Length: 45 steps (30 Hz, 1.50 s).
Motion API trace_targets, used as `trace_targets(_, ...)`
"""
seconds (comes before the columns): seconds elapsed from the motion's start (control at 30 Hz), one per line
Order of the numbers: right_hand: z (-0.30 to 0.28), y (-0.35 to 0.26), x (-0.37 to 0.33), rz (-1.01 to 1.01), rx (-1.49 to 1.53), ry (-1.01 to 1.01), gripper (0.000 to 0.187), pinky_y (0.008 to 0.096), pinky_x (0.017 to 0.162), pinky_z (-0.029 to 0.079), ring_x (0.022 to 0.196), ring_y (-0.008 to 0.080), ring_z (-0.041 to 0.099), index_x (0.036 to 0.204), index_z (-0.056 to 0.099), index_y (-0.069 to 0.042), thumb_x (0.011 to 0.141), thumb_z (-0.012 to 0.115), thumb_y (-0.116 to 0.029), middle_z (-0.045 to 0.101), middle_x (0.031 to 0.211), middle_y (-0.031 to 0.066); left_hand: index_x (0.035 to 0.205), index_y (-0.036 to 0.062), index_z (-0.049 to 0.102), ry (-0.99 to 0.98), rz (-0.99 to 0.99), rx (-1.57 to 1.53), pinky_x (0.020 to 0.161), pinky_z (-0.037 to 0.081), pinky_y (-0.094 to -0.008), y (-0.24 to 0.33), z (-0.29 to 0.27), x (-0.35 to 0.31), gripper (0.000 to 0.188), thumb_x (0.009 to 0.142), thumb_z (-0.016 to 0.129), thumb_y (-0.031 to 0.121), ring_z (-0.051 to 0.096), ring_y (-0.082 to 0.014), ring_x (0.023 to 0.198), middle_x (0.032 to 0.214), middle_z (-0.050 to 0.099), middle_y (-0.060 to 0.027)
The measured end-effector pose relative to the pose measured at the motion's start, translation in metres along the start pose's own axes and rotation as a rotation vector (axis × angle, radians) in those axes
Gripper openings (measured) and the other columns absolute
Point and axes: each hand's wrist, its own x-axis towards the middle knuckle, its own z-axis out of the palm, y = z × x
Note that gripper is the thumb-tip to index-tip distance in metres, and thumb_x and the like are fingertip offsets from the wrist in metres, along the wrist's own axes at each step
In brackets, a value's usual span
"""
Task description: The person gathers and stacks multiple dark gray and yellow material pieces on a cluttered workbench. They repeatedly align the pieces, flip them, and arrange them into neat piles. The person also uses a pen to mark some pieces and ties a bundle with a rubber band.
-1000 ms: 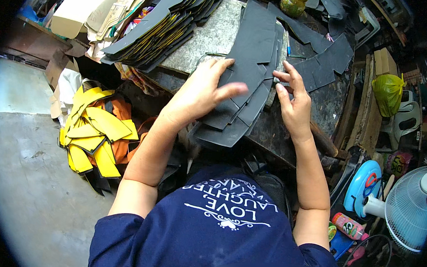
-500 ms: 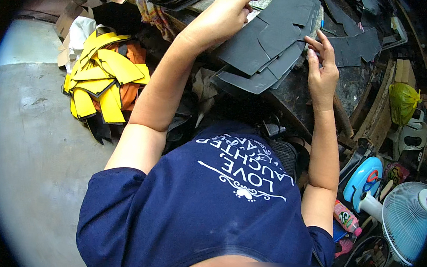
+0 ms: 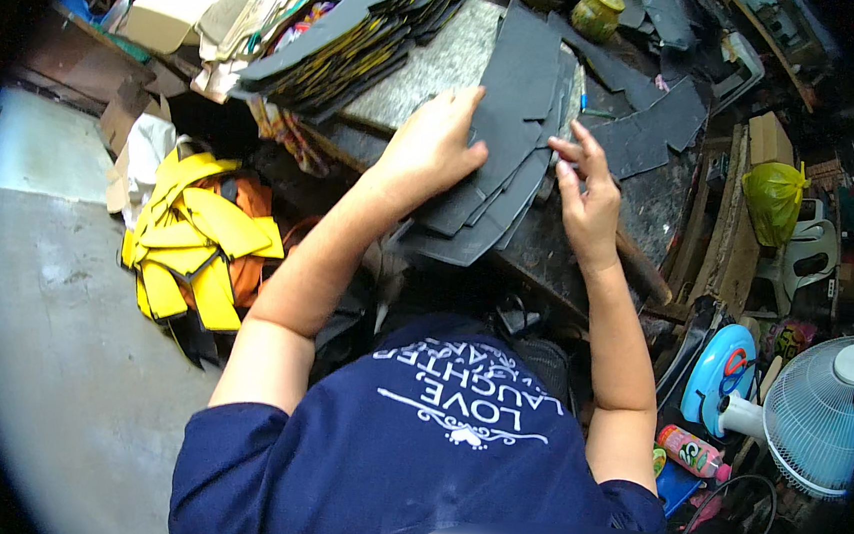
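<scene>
A stack of dark grey, cut sheet pieces (image 3: 515, 103) lies in front of me on the work surface, its layers fanned and uneven at the near end. Against its left edge rests my left hand (image 3: 431, 147), fingers stretched out and thumb apart. On the opposite edge, my right hand (image 3: 590, 200) has curved, parted fingers, with the fingertips at the sheets. Whether either hand pinches a sheet is hard to see. More dark cut pieces (image 3: 643, 133) lie just right of the stack, near a thin blue pen-like thing (image 3: 584, 99).
Back left stands a tall pile of dark pieces with yellow undersides (image 3: 354, 50). Yellow pieces (image 3: 200, 219) are heaped low at my left. Rightward are a wooden frame (image 3: 717, 220), a yellow-green plastic bag (image 3: 775, 202), a fan (image 3: 811, 418) and a pink bottle (image 3: 691, 452).
My left hand has moved nearer, down along the stack's left edge, with its thumb now by the sheets. My right hand stays at the right edge. The whole view has shifted, showing more of the back.
</scene>
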Motion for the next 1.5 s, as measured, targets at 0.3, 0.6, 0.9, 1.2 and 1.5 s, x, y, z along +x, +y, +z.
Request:
trace_targets(0.3,-0.001,-0.001,0.001,0.012,0.014,-0.02,0.047,0.0324,0.08,0.055,0.099,0.023,0.068,0.135,0.051,-0.005,0.089,0.058,0.0,0.068,0.109,0.0155,0.13,0.0053,0.053,0.023,-0.002,0.19,0.09,0.047,-0.0417,0.013,-0.005,-0.004,0.063,0.075,0.077,0.024,0.056,-0.035,0.103,0.11,0.058,-0.0162)
trace_targets(0.6,-0.001,-0.002,0.001,0.012,0.012,-0.027,0.047,0.0321,0.081,0.055,0.1,0.0217,0.068,0.136,0.05,-0.006,0.089,0.058,-0.001,0.068,0.11,0.0149,0.14,0.0085,0.043,0.168,-0.001,0.162,0.087,0.05,-0.0402,0.004,-0.003,-0.008,0.075,0.073,0.077,0.009,0.058,-0.0359,0.098,0.11,0.059,-0.0194)
trace_targets(0.9,-0.002,-0.003,0.003,0.025,0.022,-0.024,0.048,0.031,0.08,0.054,0.096,0.0192,0.068,0.137,0.049,-0.007,0.09,0.058,-0.001,0.069,0.108,0.0132,0.133,-0.0046,0.053,0.126,-0.391,-0.903,0.088,0.048,-0.0247,-0.045,-0.043,-0.017,0.053,0.082,0.069,0.0,0.061,-0.011,0.098,0.113,0.065,-0.0068)
trace_targets(1.2,-0.002,0.006,0.006,0.083,0.06,-0.042,0.045,0.0313,0.083,0.053,0.091,0.0171,0.068,0.136,0.049,-0.008,0.092,0.058,-0.008,0.072,0.104,0.0112,0.125,-0.0033,0.059,0.192,-0.299,-1.024,0.09,0.049,-0.0271,-0.056,-0.059,-0.02,0.043,0.083,0.066,0.001,0.063,-0.0142,0.097,0.108,0.067,-0.0082)
trace_targets(1.5,-0.002,0.006,0.002,0.089,0.022,-0.064,0.045,0.0311,0.083,0.054,0.092,0.0168,0.069,0.137,0.049,-0.011,0.093,0.058,-0.007,0.072,0.107,0.0097,0.129,-0.0012,0.057,0.181,-0.306,-1.038,0.094,0.05,-0.0289,-0.077,-0.057,-0.019,0.047,0.084,0.069,0.001,0.063,-0.0149,0.103,0.114,0.066,-0.0084)
